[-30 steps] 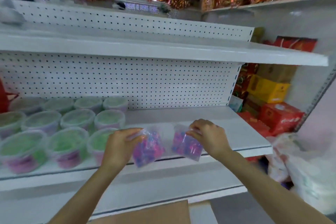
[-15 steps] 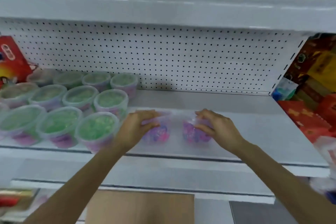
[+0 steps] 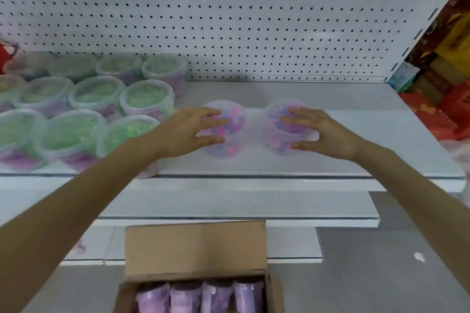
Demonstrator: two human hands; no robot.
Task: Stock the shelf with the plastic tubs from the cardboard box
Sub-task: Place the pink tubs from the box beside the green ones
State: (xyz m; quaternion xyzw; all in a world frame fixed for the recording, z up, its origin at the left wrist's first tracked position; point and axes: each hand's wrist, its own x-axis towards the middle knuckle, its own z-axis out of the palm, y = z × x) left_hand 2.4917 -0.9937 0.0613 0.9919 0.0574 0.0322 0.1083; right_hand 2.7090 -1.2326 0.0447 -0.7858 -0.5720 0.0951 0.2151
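Smooth white shelf (image 3: 356, 134) — two round translucent tubs (image 3: 235, 122)

The 2 bare forearms reach forward. The left hand (image 3: 188, 129) and the right hand (image 3: 324, 132) face palm-down, fingers almost straight, thumbs spread wide.
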